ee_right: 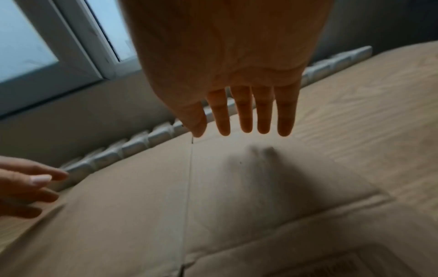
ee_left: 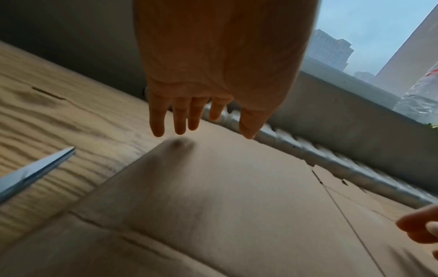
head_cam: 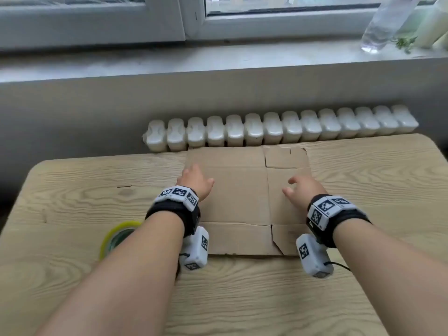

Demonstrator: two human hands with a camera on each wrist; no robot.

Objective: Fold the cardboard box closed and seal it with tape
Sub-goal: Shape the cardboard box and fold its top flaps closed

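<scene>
A brown cardboard box [head_cam: 242, 197] lies flattened on the wooden table [head_cam: 84, 190], with its flaps spread toward the window and toward me. My left hand [head_cam: 196, 180] hovers over the box's left edge, fingers straight and holding nothing [ee_left: 189, 120]. My right hand [head_cam: 303, 190] hovers over the box's right panel, fingers straight and spread [ee_right: 251, 120]. Both hands cast shadows on the cardboard [ee_left: 213, 187] below them [ee_right: 237, 187]. A roll of yellowish tape [head_cam: 116, 236] lies on the table left of my left forearm, partly hidden by it.
A white radiator [head_cam: 278, 129] runs along the wall just behind the table's far edge. On the window sill [head_cam: 218, 59] at the far right stand a clear plastic bottle [head_cam: 385, 23] and white containers. A shiny blade-like edge [ee_left: 35, 172] shows at left in the left wrist view.
</scene>
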